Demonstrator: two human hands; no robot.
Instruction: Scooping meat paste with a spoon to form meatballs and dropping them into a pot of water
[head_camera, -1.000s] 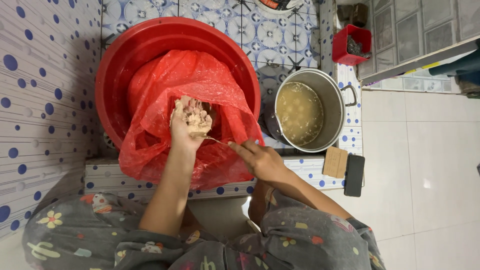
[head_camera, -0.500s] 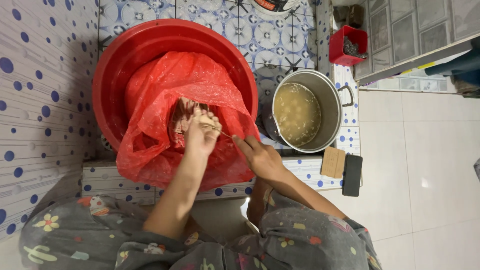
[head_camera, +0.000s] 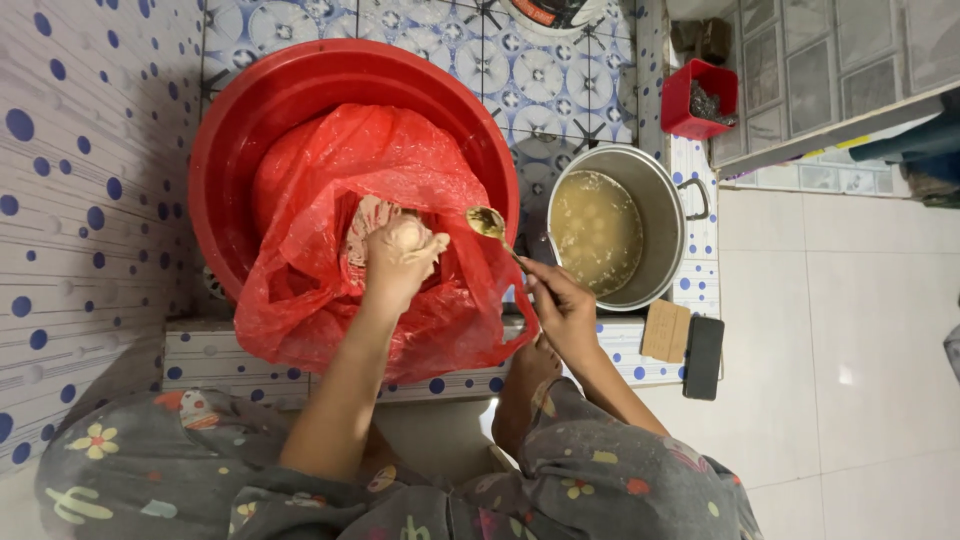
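The left hand (head_camera: 400, 258) is closed around a lump of pale, sticky paste (head_camera: 372, 222), fingers curled and coated with it. The hand sits in the mouth of a red plastic bag (head_camera: 330, 180), which surrounds it on all sides and lies inside a large red basin (head_camera: 240, 110). More of the pale mass shows just beyond the knuckles, within the bag.

The right hand (head_camera: 562, 305) pinches the handle of a metal spoon (head_camera: 488, 222) between thumb and fingers. The bowl of the spoon carries a small load and stands up and away from the grip, above the bag's edge, just beside the left hand but apart from it.

Beyond the right hand, on its outer side, stands a steel pot (head_camera: 668, 190) holding a cloudy, yellowish liquid. Near the wrist on the same side lie a small brown card (head_camera: 666, 331) and a dark phone (head_camera: 703, 357), touching each other. A red box (head_camera: 685, 95) stands farther off, past the pot.
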